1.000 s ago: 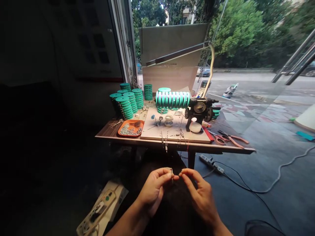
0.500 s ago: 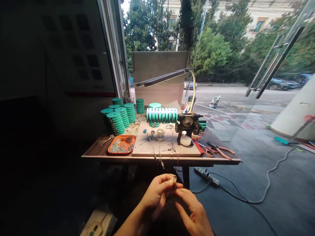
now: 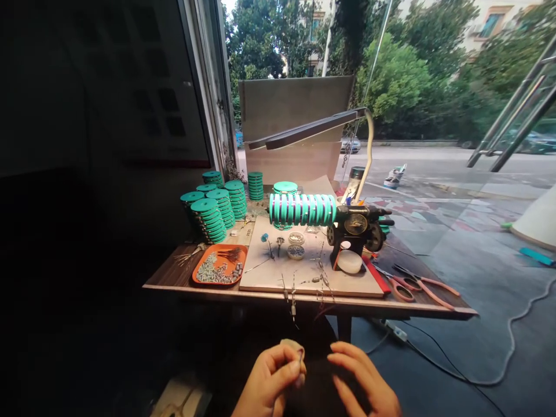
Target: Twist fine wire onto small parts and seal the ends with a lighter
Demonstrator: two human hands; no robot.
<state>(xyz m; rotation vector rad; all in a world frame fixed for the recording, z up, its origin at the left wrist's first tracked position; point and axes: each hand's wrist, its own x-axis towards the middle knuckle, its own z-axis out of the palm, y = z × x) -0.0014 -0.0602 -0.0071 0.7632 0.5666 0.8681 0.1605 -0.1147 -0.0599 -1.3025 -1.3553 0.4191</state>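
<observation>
My left hand (image 3: 270, 377) is in front of the table's near edge, thumb and index finger pinched together. Something thin and small shows at the fingertips, too small to name. A pale band or cover sits around one fingertip of that hand. To its right, my right hand (image 3: 367, 379) is held apart with fingers spread and nothing in them. Closest to both hands on the table, small weights on thin lines (image 3: 293, 310) hang over the front edge. Behind them lies a pale board (image 3: 264, 278) with two small round dishes of tiny parts (image 3: 296, 251).
A row of green spools (image 3: 302, 209) sits on a black winding machine (image 3: 354, 231). Stacked green spools (image 3: 209, 223) stand at left, behind an orange tray (image 3: 219, 282) of small metal parts. Scissors (image 3: 402, 289) and pliers (image 3: 434, 288) lie at right under a lamp (image 3: 313, 130).
My right hand has come away from the left and opened. Both hands appear lower in the picture, and the view has shifted so the table looks larger and nearer.
</observation>
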